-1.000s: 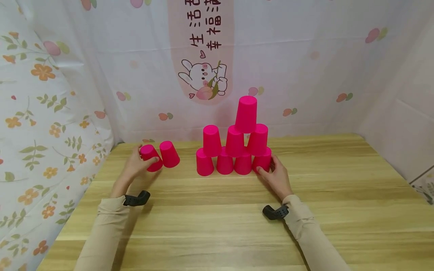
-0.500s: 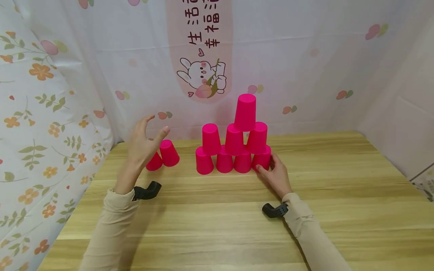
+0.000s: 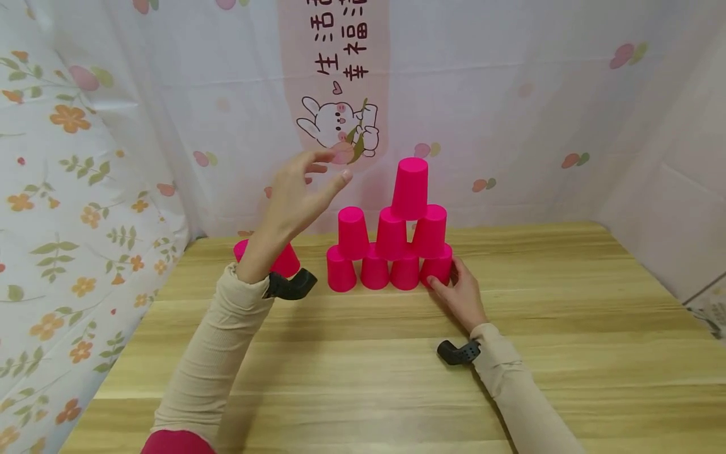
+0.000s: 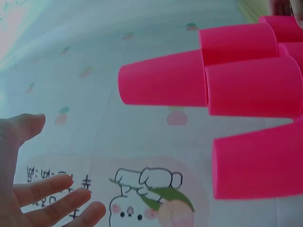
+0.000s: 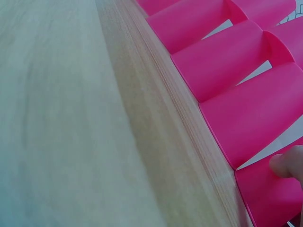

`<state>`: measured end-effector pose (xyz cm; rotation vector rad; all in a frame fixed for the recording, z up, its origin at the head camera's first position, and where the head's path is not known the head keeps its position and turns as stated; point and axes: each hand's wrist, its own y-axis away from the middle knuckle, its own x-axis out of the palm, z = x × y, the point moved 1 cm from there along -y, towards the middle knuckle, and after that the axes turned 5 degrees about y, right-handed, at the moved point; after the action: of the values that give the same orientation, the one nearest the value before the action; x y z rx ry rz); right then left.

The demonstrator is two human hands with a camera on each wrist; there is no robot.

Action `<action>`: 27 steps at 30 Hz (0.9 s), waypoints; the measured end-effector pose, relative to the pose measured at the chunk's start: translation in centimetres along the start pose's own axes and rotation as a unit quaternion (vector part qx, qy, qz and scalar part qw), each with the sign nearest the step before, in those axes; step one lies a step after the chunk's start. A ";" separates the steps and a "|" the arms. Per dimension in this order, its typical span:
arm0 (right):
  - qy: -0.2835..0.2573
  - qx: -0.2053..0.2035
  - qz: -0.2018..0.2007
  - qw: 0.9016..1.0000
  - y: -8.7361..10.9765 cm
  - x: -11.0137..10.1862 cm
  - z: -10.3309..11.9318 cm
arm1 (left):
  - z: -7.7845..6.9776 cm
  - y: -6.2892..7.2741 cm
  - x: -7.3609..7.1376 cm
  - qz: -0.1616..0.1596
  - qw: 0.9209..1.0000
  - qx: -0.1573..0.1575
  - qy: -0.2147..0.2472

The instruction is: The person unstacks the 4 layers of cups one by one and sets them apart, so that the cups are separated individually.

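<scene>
- Near the back-left corner of the surface (image 3: 363, 391): two loose pink cups (image 3: 288, 260), partly hidden by the left wrist (image 3: 262, 249), outside the stack.
- Left hand (image 3: 295, 202): raised, left of the tower's upper cups; fingers parted, slightly bent, holding nothing.
- Tower (image 3: 391, 236), near the middle of the back edge: rows of four and three, plus one top cup (image 3: 411, 189) over the right-hand pair (left place beside it vacant). Judged: eight stacked, two left to add.
- Right hand (image 3: 462, 293): thumb and fingers curled round the bottom-right cup (image 3: 436, 266).
</scene>
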<state>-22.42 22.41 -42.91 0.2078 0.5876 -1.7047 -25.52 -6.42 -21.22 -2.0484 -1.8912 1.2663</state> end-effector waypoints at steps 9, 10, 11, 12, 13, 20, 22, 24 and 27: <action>-0.003 -0.006 -0.003 1.000 -0.1 0.0 0.1 | -1.0 -1.9 3.1 -0.030 0.996 0.029 0.074; -0.003 -0.005 -0.003 1.000 -0.1 0.0 0.1 | -1.1 -2.0 3.4 -0.037 0.996 0.032 0.081; -0.003 -0.004 -0.003 1.000 -0.1 0.0 0.1 | -1.1 -2.2 3.7 -0.041 0.995 0.035 0.088; -0.002 -0.004 -0.002 1.000 -0.1 0.0 0.1 | -1.2 -2.2 4.1 -0.042 0.994 0.035 0.091; -0.002 -0.004 -0.002 1.000 -0.1 0.0 0.1 | -1.3 -2.3 4.4 -0.042 0.994 0.035 0.093; 0.004 -0.007 -0.003 1.000 -0.3 -0.1 -0.1 | -1.6 -3.0 6.9 -0.024 0.994 0.028 0.107; 0.005 -0.007 -0.003 1.000 -0.3 -0.1 -0.1 | -1.5 -3.1 7.7 -0.013 0.995 0.024 0.101; 0.005 -0.007 -0.002 1.000 -0.2 0.0 -0.1 | -1.5 -3.2 8.3 0.003 0.995 0.015 0.095; 0.002 -0.009 0.000 1.000 -0.2 0.0 -0.1 | -1.4 -3.2 9.1 0.029 0.996 0.001 0.086</action>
<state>-22.58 22.47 -42.94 0.1989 0.6064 -1.6987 -28.18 2.76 -23.03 -2.1493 -1.7681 1.0624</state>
